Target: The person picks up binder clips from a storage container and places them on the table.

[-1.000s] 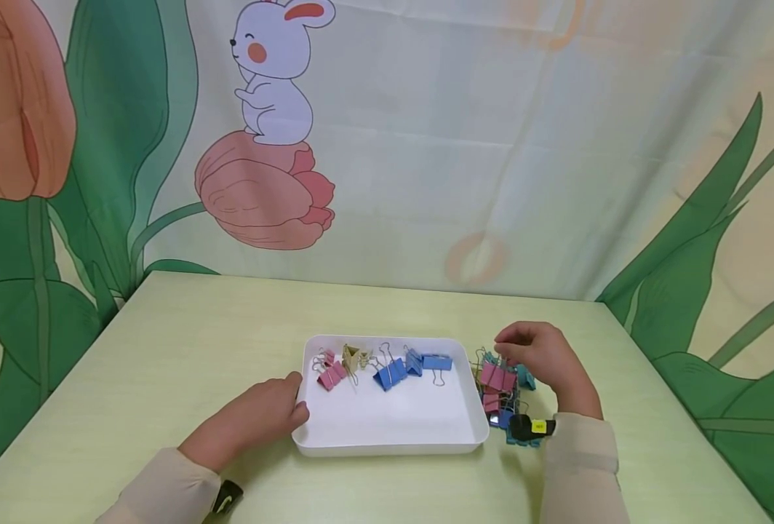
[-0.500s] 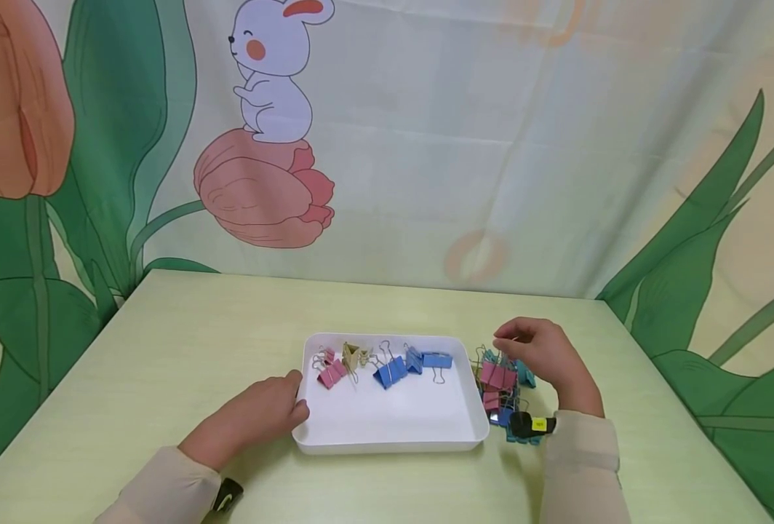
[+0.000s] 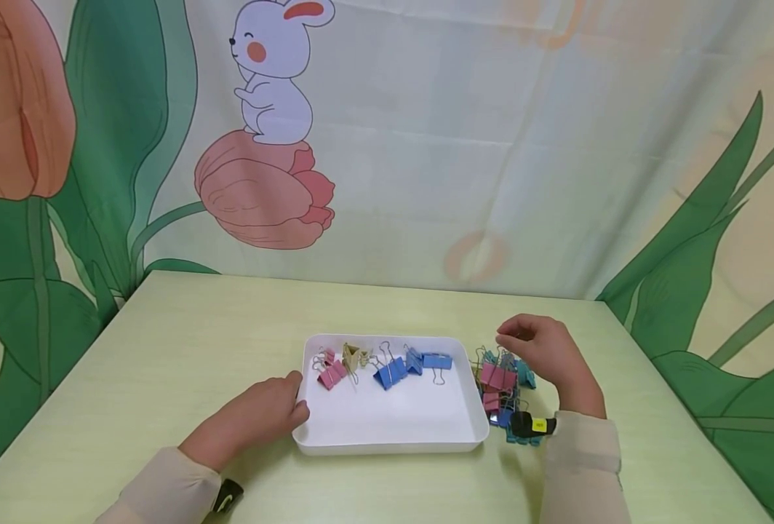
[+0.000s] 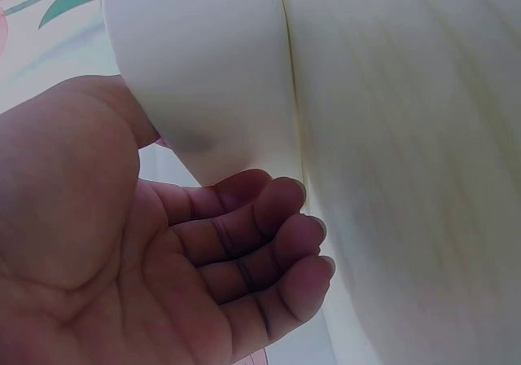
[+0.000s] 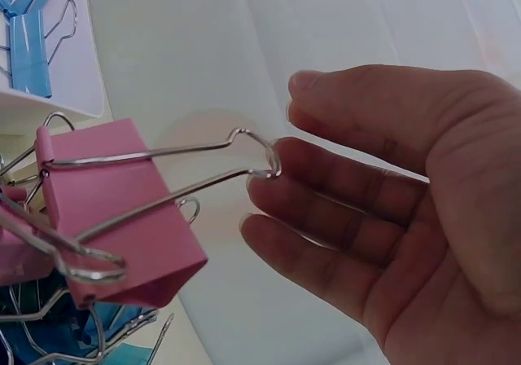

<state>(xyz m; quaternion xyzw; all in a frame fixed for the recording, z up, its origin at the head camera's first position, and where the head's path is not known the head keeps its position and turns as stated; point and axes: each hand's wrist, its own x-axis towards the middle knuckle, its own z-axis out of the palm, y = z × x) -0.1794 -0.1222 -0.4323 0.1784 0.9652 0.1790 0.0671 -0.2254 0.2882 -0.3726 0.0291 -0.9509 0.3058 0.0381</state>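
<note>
My left hand (image 3: 256, 413) grips the white tray (image 3: 400, 426) at its left end, with the thumb at the rim; in the left wrist view the curled fingers (image 4: 281, 239) lie along the outer wall. Over a heap of binder clips at the tray's right, my right hand (image 3: 544, 356) holds nothing. A large pink binder clip (image 5: 122, 202) tops the heap, one wire handle pointing toward this hand. Thumb and fingers stand apart there, fingertips right at the handle's end. Inside the tray, pink clips (image 3: 332, 375), gold clips (image 3: 351, 356) and blue clips (image 3: 390, 373) form a row along the far side.
Teal clips (image 3: 526, 375) and a dark blue clip (image 3: 505, 417) show lower in the heap, close against the tray's right wall. A pale yellow-green table (image 3: 230, 320) runs back to a printed curtain (image 3: 400, 182) with a rabbit and tulips.
My right hand has risen slightly and shifted a little right above the heap. The left hand, the tray and the clips in it stay where they were.
</note>
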